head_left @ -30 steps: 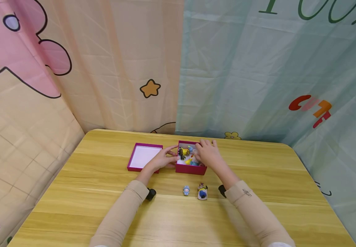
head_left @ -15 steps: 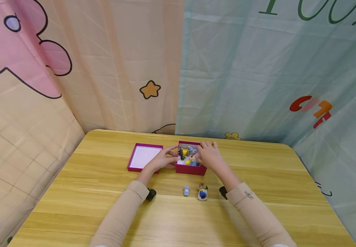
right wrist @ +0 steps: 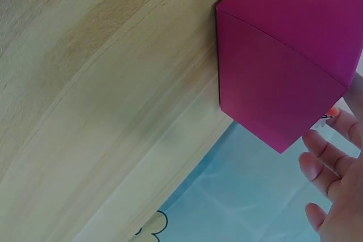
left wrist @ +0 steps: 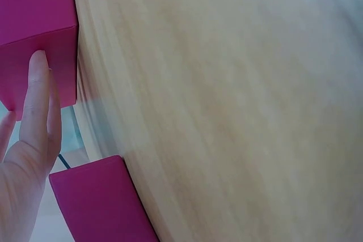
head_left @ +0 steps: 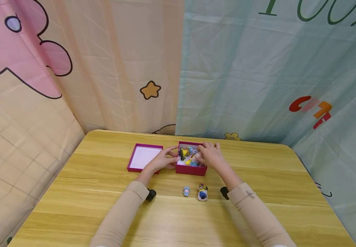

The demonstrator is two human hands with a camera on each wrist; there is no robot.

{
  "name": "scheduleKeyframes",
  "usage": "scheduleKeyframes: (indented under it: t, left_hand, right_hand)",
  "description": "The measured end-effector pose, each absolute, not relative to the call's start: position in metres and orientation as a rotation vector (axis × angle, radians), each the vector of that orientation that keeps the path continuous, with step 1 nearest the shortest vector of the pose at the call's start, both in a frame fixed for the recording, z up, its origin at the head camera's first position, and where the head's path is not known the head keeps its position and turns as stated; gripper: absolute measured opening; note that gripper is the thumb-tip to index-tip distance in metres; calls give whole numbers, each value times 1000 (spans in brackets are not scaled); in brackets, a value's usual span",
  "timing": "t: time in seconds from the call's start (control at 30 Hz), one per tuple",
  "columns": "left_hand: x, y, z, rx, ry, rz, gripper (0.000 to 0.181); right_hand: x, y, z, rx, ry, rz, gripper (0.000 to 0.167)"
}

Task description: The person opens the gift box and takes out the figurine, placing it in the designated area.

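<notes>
A magenta box (head_left: 191, 169) stands at the table's far middle with several small toy figures inside, among them a black-and-yellow one (head_left: 183, 153) and a blue one (head_left: 192, 150). My left hand (head_left: 160, 160) rests its fairly straight fingers against the box's left side; in the left wrist view a fingertip (left wrist: 38, 63) touches the wall. Over the right rim, my right hand (head_left: 211, 156) reaches in. Beside its index finger in the right wrist view, an orange-and-white figure (right wrist: 330, 115) shows, apparently pinched; the box wall hides the thumb and most of the figure.
The box's lid (head_left: 130, 161) lies inside up, left of the box. In front of the box are a small pale-blue figure (head_left: 186, 191) and a larger yellow-and-blue figure (head_left: 202, 192) on the wooden table (head_left: 258, 212). Printed curtains hang behind.
My right hand has shifted slightly to the right at the box's right rim. The left hand, the box, the lid and the two figures in front stay in place.
</notes>
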State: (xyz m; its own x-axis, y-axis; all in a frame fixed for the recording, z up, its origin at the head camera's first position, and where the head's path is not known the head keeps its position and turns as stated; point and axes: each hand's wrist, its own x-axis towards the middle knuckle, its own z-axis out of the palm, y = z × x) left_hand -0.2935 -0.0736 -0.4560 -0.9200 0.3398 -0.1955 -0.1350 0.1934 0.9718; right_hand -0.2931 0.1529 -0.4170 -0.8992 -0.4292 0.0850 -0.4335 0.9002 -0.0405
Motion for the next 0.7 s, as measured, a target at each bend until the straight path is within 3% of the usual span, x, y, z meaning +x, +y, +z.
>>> scheduleKeyframes:
  t: [0.43, 0.7]
  left_hand:
    - [-294, -75, -459, 194, 2108, 1775, 58]
    - [-294, -76, -458, 197, 2116, 1767, 58]
  right_hand:
    - [-293, 155, -416, 608, -3041, 72, 47]
    - [-291, 155, -416, 602, -3034, 38, 45]
